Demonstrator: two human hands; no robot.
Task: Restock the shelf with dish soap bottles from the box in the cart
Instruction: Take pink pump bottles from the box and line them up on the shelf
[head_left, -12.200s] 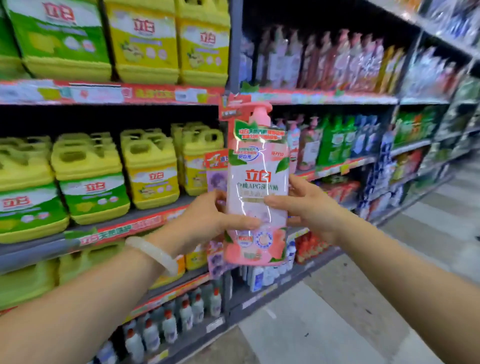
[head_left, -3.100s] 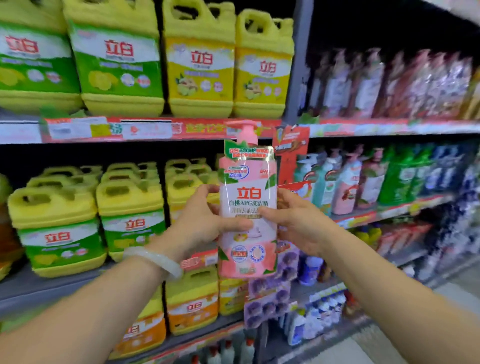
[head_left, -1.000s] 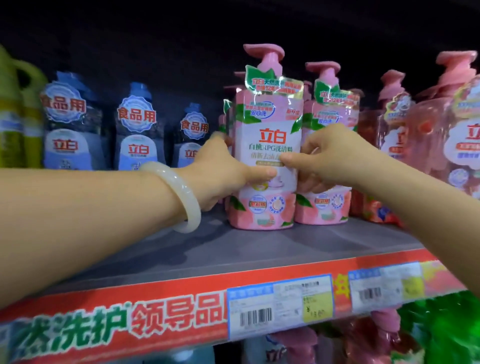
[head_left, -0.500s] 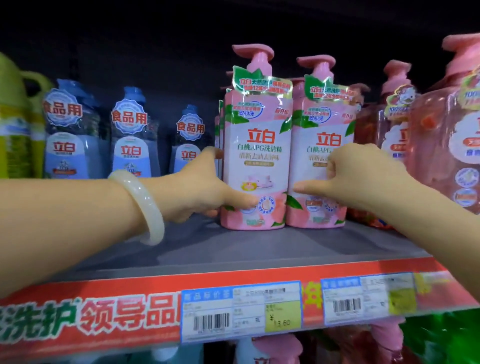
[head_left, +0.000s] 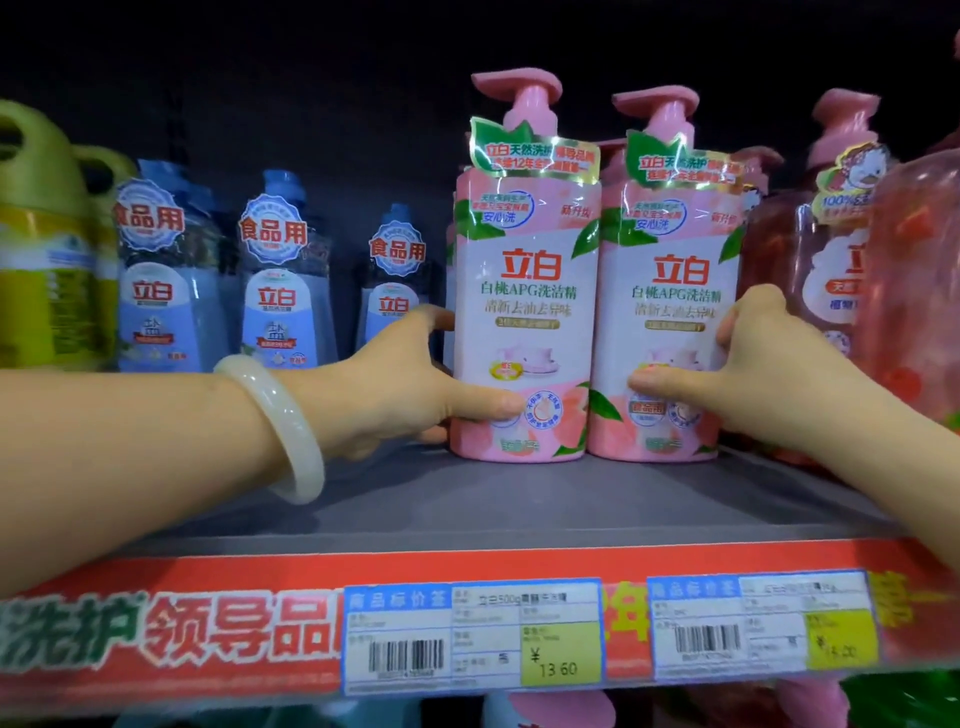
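Observation:
Two pink pump bottles of dish soap stand upright side by side on the grey shelf (head_left: 467, 509). My left hand (head_left: 405, 384) grips the left pink bottle (head_left: 527, 291) from its left side, thumb across the lower front. My right hand (head_left: 748, 374) grips the right pink bottle (head_left: 672, 280) from its right side, thumb on its front. More pink pump tops show behind them. The cart and box are out of view.
Blue dish soap bottles (head_left: 280, 280) stand left of the pink ones, with yellow-green jugs (head_left: 47, 249) at the far left. Reddish pump bottles (head_left: 841, 249) crowd the right. A red shelf strip with price tags (head_left: 472, 634) runs along the front edge.
My right hand has shifted from the front of the right bottle to its right side. Both bottles now stand pressed together, and the view has moved slightly closer.

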